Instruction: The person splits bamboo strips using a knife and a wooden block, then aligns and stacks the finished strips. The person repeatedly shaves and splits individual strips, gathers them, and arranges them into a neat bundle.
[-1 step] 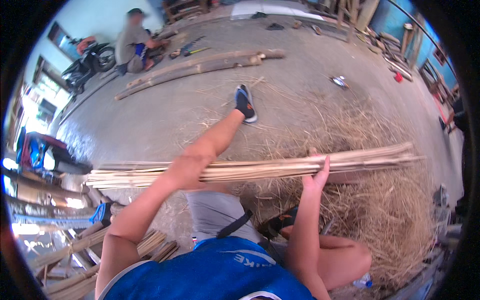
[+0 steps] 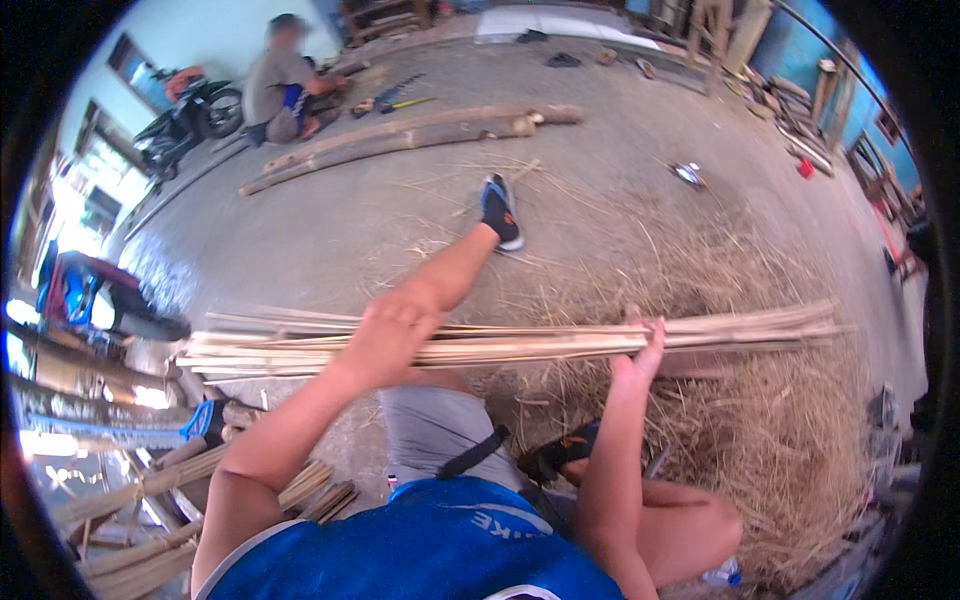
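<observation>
A long bundle of split bamboo strips [image 2: 530, 345] lies crosswise in front of me, above my lap. My left hand [image 2: 388, 338] is closed over the bundle from above, left of its middle. From below, my right hand [image 2: 638, 362] grips it farther right, with fingers partly hidden behind the strips. The strips fan apart at the left end, and both ends look a little blurred. My outstretched leg ends in a dark sock and sandal [image 2: 500, 212] beyond the bundle.
A heap of bamboo shavings [image 2: 790, 430] covers the floor at right. Thick bamboo poles [image 2: 400, 142] lie ahead. Beyond them a person [image 2: 280, 85] crouches near a motorbike [image 2: 200, 112]. More split bamboo [image 2: 150, 500] is stacked at lower left, near a blue-handled saw [image 2: 198, 420].
The strips at the bundle's left end are spread wider apart. Both hands keep their hold, shifted slightly right in the picture, as the whole view has shifted a little.
</observation>
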Action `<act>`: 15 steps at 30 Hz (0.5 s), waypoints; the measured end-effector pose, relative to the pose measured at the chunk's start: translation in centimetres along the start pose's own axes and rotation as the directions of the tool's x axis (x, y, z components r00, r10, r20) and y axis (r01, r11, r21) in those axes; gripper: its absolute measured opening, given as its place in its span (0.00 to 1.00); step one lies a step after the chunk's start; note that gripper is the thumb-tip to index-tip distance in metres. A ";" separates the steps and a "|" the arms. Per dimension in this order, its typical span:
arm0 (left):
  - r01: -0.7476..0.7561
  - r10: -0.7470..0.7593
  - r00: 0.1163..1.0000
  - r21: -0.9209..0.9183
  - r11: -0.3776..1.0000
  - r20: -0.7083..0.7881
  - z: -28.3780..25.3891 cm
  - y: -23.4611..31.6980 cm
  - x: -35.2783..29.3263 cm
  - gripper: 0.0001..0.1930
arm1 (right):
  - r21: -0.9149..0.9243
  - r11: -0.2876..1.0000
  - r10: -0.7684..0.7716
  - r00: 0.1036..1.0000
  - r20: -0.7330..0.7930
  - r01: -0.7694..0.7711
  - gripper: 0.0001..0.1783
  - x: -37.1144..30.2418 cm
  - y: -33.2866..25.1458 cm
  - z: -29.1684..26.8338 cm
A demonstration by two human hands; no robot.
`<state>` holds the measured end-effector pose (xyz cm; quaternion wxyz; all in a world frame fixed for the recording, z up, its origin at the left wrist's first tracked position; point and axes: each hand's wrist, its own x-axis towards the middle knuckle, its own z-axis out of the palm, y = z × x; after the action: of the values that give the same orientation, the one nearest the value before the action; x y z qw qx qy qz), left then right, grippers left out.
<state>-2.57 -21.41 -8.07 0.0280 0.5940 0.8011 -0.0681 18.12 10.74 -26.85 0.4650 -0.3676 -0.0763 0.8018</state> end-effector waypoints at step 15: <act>-0.752 -0.869 0.439 -0.435 -0.495 0.229 14.0 -9.2 -7.5 0.31 | 0.025 0.998 0.050 0.996 0.069 -0.052 0.18 4.1 -0.8 0.1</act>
<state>-9.67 -33.18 -20.29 0.0989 -0.0821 0.3068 0.9431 17.37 14.48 -28.57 0.4465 -0.3354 -0.0721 0.8264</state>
